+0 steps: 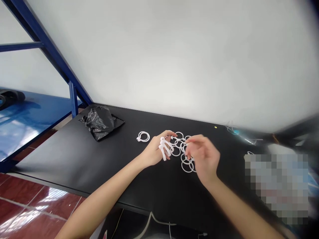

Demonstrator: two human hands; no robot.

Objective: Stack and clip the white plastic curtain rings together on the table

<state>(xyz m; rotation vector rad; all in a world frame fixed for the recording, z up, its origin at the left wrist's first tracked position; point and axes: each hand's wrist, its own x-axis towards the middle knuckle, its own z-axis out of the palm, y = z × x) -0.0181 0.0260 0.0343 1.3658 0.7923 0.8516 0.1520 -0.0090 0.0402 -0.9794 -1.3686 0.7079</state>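
Observation:
My left hand (156, 151) is closed around several white plastic rings (165, 148) with small round knobs, which look like shower curtain rings. They hang bunched over its fingers. Just to the right, a loose pile of similar white rings (187, 166) lies on the black table (119, 176). Over that pile is my right hand (203, 156), blurred, with its fingers bent inward and drawn together. Whether a ring sits between its fingertips is hidden. To the left of my left hand, a small stack of white rings (144, 136) rests on the table.
A crumpled black plastic bag (101, 122) lies at the table's back left. Clear plastic packaging (244, 134) and a pixelated item (279, 186) are on the right. A white wall (159, 66) stands behind, and a blue metal frame (47, 49) rises at the left.

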